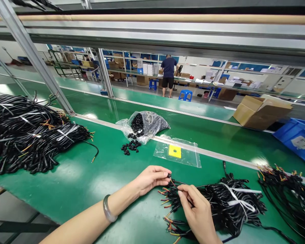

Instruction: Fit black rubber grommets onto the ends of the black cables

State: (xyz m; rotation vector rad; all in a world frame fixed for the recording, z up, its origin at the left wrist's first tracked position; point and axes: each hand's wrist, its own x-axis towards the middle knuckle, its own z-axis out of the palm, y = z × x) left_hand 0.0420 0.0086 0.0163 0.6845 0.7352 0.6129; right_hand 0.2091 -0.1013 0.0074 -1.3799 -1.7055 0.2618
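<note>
My left hand [152,178] pinches a small black plastic cap [169,176] at the end of a cable's coloured wires. Just to its right, my right hand [197,210] grips that black cable [177,186] between thumb and fingertips, close behind the stripped end. Beneath and beside my right hand lies a tied bundle of black cables [234,200], bound with white ties, its red, yellow and orange wire ends pointing left. Beyond my hands, loose black caps [131,146] have spilled from a clear plastic bag [155,123] full of them.
A yellow square piece with a hole [175,151] lies on a clear zip bag [193,157]. A large heap of cables [27,132] is at left, more cables [292,196] at right. Beyond are a cardboard box [256,112], a blue bin [297,135] and a distant person [168,69].
</note>
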